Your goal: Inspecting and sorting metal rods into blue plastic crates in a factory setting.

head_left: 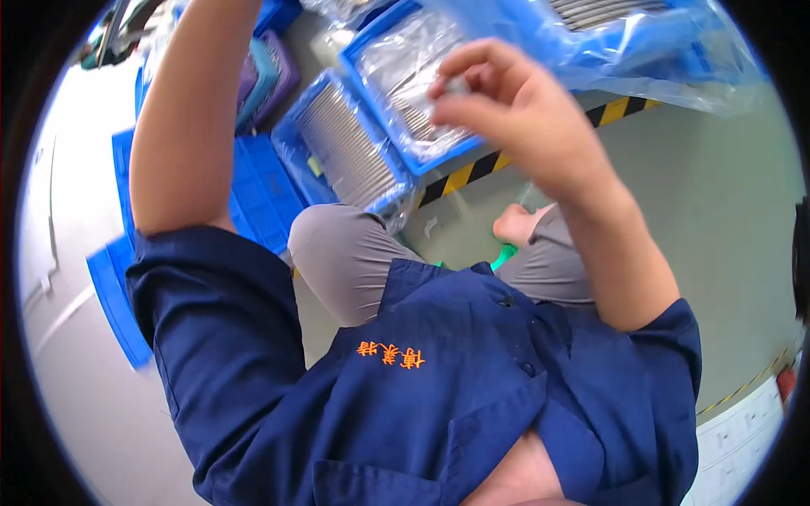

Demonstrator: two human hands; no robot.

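Observation:
My right hand (527, 114) is raised over a blue crate (418, 160) lined with clear plastic film. Its thumb and fingers close around a small whitish-grey piece (456, 87), which is blurred and partly covered. Slim metal rods (413, 118) lie beneath the film in that crate, below my fingertips. My left forearm (190, 110) stretches up past the top edge, so the left hand is out of sight.
A film-lined blue crate holds neat rows of metal rods (346, 148) left of centre; more rods (603, 10) fill another at top right. Purple and teal bins (266, 76) stand near blue pallets (261, 185). Black-and-yellow tape (472, 174) runs along the floor. My knees are below the crates.

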